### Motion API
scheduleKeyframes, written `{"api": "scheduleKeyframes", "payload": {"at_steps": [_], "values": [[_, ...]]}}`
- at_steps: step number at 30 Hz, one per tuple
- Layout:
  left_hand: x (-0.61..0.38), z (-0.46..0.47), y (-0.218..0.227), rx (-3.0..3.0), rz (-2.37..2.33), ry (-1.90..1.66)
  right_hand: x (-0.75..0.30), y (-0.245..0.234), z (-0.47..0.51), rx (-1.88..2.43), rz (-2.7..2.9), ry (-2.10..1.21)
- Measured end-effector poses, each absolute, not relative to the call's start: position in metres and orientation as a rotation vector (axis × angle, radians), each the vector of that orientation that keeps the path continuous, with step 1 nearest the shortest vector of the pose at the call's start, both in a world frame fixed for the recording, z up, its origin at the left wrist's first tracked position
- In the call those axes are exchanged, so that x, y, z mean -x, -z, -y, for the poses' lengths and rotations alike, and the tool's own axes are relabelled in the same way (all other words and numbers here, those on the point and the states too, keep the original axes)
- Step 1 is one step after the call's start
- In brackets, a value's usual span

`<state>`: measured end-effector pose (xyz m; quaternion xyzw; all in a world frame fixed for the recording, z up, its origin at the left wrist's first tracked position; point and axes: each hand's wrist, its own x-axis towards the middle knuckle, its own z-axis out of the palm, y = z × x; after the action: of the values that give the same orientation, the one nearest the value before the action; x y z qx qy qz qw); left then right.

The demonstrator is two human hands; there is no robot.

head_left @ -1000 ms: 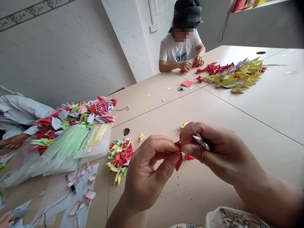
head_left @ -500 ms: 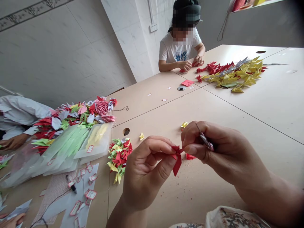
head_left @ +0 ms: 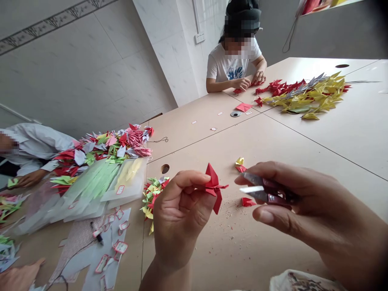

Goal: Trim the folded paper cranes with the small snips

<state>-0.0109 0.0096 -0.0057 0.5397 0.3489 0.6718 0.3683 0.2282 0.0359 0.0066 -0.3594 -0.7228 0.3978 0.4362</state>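
My left hand (head_left: 182, 218) pinches a small red origami crane (head_left: 213, 178) between thumb and fingers, with its wings spread up and down. A pair of thread snips (head_left: 274, 192) lies in my right hand (head_left: 321, 214), blades apart and pointing left at the crane without touching it. Beneath my right hand is a red folded paper piece (head_left: 247, 201). A yellow folded piece (head_left: 239, 161) and another red one (head_left: 241, 169) lie beyond the snips. Behind my left hand, partly hidden by it, sits a pile of small red, green and yellow cranes (head_left: 150, 198).
Plastic bags (head_left: 91, 188) of folded paper and a mixed crane heap (head_left: 112, 141) lie left. Labels (head_left: 120, 247) and a black pen (head_left: 98, 237) are nearby. A person in white (head_left: 233, 64) works across the table beside yellow and red cranes (head_left: 318, 97). Tiny scraps dot the tabletop.
My right hand has let go of the crane's end and drawn right. The snips have swung from tucked in the palm to pointing left. The crane now stands with wings spread.
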Motion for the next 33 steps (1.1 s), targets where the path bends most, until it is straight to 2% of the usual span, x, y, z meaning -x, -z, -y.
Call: {"api": "scheduleKeyframes", "payload": {"at_steps": [6,15,26,33], "values": [[0.008,-0.012,0.003,-1.402,-0.849,-1.787,-0.231,-0.003,-0.033,0.737,2.054,-0.843],[0.006,-0.012,0.005,-1.516,-0.786,-1.856,-0.225,0.012,-0.030,0.690,1.991,-0.834],[0.013,-0.010,0.020,-1.696,-0.820,-1.957,-0.215,0.004,-0.031,0.671,2.082,-0.513],[0.012,-0.008,0.021,-1.767,-0.870,-2.020,-0.214,0.007,-0.026,0.679,2.072,-0.472]]}}
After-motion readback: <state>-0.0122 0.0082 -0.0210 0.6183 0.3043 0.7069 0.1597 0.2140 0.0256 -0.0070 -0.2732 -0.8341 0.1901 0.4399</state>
